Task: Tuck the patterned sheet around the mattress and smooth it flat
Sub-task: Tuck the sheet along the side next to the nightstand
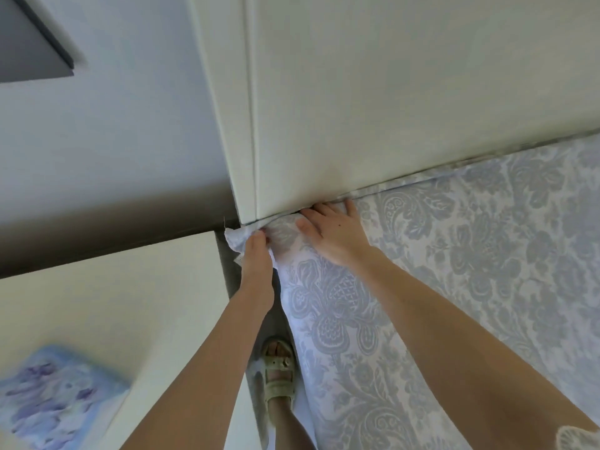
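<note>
The patterned sheet (454, 254), white with pale blue floral figures, covers the mattress on the right and hangs over its left side. At the mattress corner by the headboard, my left hand (256, 258) pinches a loose bunch of the sheet's corner fabric. My right hand (334, 232) lies flat on the sheet at the same corner. Its fingertips press into the gap between mattress and cream padded headboard (389, 108). The mattress itself is hidden under the sheet.
A cream bedside cabinet (113, 303) stands left of the bed, with a blue-and-purple patterned item (55, 397) on it. A narrow floor gap holds my sandalled foot (279, 371). A dark framed panel (29, 43) hangs on the wall at upper left.
</note>
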Demonstrator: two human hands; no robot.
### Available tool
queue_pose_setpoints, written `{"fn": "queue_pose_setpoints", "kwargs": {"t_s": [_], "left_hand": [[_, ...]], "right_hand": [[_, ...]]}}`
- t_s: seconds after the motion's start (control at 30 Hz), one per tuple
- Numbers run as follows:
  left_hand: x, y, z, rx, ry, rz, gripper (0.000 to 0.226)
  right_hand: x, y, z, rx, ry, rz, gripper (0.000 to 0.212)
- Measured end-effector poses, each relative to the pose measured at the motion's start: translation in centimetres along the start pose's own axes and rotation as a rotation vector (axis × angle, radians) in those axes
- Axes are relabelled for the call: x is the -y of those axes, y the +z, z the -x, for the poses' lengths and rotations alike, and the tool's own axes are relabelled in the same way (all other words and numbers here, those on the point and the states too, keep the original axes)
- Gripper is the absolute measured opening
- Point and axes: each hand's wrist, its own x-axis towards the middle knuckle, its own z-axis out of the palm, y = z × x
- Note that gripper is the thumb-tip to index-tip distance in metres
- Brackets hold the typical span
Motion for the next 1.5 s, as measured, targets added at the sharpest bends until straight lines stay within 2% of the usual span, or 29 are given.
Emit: {"fn": "queue_pose_setpoints", "kwargs": {"t_s": [0.07, 0.17, 0.33, 0.43, 0.6, 0.83, 1.0, 1.1, 1.2, 1.3, 1.37, 1.5], "left_hand": [[0.0, 0.2, 0.3, 0.052, -0.02, 0.023, 0.022], [0.9, 0.9, -0.6, 0.088, -0.088, 0.028, 0.039], [1.3, 2.1, -1.8, 0.025, -0.148, 0.104, 0.069], [1.0, 2.3, -1.6, -0.006, -0.126, 0.097, 0.07], [0.7, 2.3, -1.2, 0.032, -0.083, 0.145, 0.049], [0.7, 2.1, -0.9, 0.162, -0.091, 0.167, 0.073], [0.6, 1.9, 0.9, 0.235, -0.014, 0.168, 0.069], [0.5, 2.3, 3.6, 0.315, 0.043, 0.195, 0.073], [0.0, 2.9, 7.3, 0.351, 0.114, 0.185, 0.067], [-0.6, 3.3, 10.4, 0.373, 0.192, 0.077, 0.062], [-0.9, 3.2, 11.9, 0.396, 0.224, 0.025, 0.064], [-1.0, 3.2, 13.2, 0.418, 0.24, -0.019, 0.077]], "right_hand": [[0.0, 0.2, 1.3, -0.042, -0.022, 0.026, 0.073], [-0.6, 0.4, 1.7, -0.08, -0.039, 0.066, 0.078], [-0.7, 0.2, 1.5, -0.109, -0.066, -0.006, 0.078], [-1.0, 0.3, 1.7, -0.189, -0.103, -0.039, 0.072], [-1.0, -0.2, 2.0, -0.248, -0.128, -0.058, 0.068], [-0.9, -1.2, 2.1, -0.15, -0.112, -0.023, 0.081], [-1.0, -2.5, 3.5, -0.201, -0.137, -0.128, 0.065], [-1.1, -4.8, 5.3, -0.229, -0.16, -0.212, 0.065], [-1.5, -8.8, 7.0, -0.157, -0.16, -0.325, 0.055], [-2.3, -12.4, 7.0, 0.044, -0.114, -0.461, 0.035], [-2.8, -14.3, 6.8, 0.092, -0.109, -0.436, 0.028], [-2.6, -17.9, 6.5, 0.284, -0.153, -0.303, 0.033]]}}
